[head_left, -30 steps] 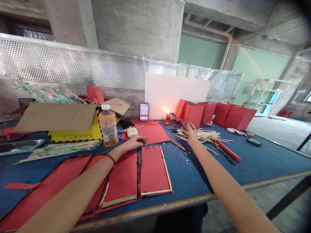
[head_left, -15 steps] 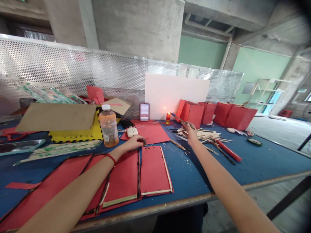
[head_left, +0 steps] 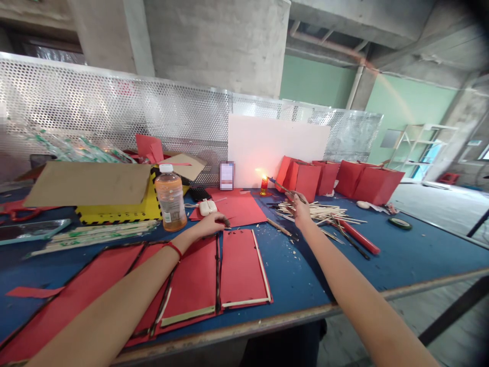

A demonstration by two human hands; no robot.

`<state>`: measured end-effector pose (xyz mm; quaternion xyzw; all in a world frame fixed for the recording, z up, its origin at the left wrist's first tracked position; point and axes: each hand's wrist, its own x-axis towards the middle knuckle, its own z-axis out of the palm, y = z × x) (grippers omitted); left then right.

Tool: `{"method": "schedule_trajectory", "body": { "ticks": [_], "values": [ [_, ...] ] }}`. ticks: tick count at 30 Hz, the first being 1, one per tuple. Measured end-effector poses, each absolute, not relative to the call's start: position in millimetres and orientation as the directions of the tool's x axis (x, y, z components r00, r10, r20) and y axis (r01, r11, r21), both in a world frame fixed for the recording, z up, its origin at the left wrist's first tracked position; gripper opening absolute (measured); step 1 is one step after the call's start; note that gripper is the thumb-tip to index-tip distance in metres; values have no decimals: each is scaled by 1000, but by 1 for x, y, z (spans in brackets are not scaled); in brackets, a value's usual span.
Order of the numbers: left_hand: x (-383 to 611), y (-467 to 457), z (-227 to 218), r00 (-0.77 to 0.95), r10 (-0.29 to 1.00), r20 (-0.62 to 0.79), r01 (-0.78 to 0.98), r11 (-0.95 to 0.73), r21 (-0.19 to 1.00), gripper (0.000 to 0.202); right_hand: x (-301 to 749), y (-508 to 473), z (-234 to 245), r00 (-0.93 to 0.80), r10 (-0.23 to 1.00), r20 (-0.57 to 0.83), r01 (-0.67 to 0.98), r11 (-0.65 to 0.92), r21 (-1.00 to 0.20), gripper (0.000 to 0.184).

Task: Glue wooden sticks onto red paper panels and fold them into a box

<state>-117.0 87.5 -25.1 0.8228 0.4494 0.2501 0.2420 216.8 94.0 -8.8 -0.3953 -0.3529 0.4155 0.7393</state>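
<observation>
My right hand (head_left: 300,206) is closed around a thin dark stick (head_left: 281,187), its bluish tip close beside the flame of a lit red candle (head_left: 264,186). My left hand (head_left: 213,224) rests at the top edge of the red paper panels (head_left: 194,270), fingers bent and pressed together. What lies under its fingertips, if anything, is hidden. Dark strips run along several panel borders. The rightmost red panel (head_left: 240,267) has pale sticks along its right and bottom edges. By my right hand lies a loose pile of pale thin sticks (head_left: 324,211).
Several red paper bags (head_left: 305,181) stand at the back right, with a red candle stick (head_left: 359,238) lying before them. At left are a drink bottle (head_left: 170,199), a yellow-black box (head_left: 114,211) and wrapped sticks (head_left: 103,234). A phone (head_left: 226,176) stands upright behind red sheets (head_left: 244,210).
The candle flame looks larger and brighter beside the stick's tip. Both hands have stayed almost in place.
</observation>
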Motion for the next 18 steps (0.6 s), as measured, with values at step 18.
{"method": "schedule_trajectory", "body": {
  "ticks": [18],
  "values": [
    [-117,87,-25,466,862,198,621,-478,621,27,218,96,-10,396,896,201,-322,341,-883,17]
  ]
}}
